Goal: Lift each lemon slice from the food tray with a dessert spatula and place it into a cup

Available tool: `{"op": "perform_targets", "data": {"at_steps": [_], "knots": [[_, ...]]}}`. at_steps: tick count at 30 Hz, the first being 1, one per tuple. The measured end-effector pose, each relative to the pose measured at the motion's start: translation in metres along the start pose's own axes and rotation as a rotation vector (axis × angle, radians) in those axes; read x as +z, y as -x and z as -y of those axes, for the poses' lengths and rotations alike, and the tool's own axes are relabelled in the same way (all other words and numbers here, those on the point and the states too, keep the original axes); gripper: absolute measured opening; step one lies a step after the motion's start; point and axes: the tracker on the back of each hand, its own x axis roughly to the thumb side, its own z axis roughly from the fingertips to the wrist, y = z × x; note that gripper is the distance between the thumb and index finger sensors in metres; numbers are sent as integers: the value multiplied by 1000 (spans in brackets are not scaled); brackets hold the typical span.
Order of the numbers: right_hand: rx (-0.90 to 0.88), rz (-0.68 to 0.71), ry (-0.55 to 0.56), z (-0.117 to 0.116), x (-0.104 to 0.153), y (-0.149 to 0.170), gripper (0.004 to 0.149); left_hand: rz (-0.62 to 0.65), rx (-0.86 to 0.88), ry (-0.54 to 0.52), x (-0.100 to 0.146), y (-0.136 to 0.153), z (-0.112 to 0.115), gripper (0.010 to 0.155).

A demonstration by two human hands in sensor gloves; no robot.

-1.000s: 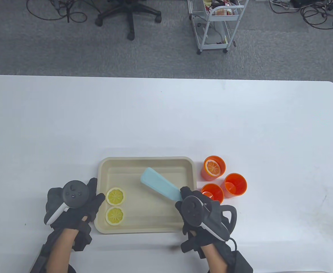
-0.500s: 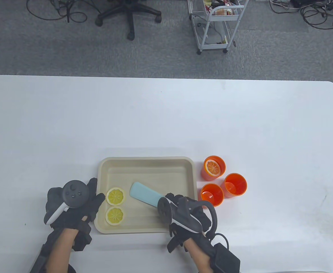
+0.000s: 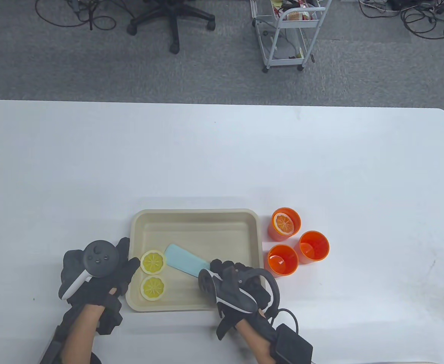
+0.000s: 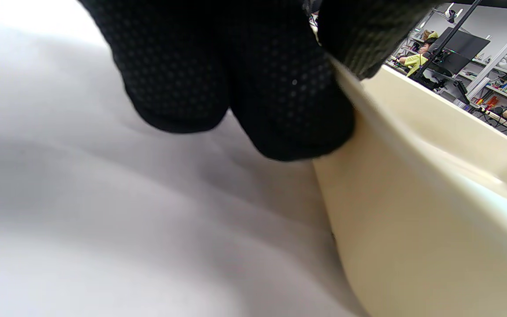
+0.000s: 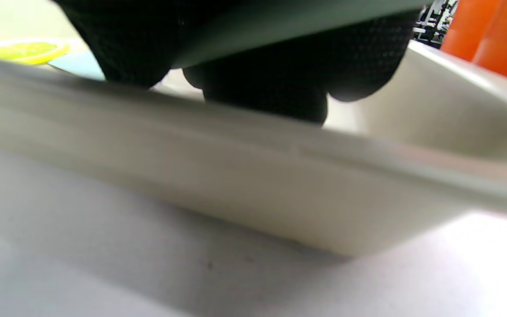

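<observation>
Table view — looking straight down from overhead at the white table (image 3: 222, 151). Wrist views — both sitting low and close, sharing the beige tray (image 4: 412, 198) wall.

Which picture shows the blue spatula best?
The table view: the whole blade of the blue spatula shows, its tip at a lemon slice. The right wrist view catches only a blurry bit. The left wrist view shows none of it.
</observation>
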Motion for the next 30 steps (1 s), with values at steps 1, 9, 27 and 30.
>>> {"op": "perform_targets", "data": {"at_steps": [1,9,27,30], "knots": [[-3,10,2,0,0,-1,57,0,1,0,0,0,0,73],[2,61,53,-1,-2,-11,56,0,2,1,0,0,0,73],[-91,81,117,3,-1,-13,56,2,2,1,0,-1,0,73],[-132,51,152,12,7,-2,56,2,4,0,0,0,0,73]]}}
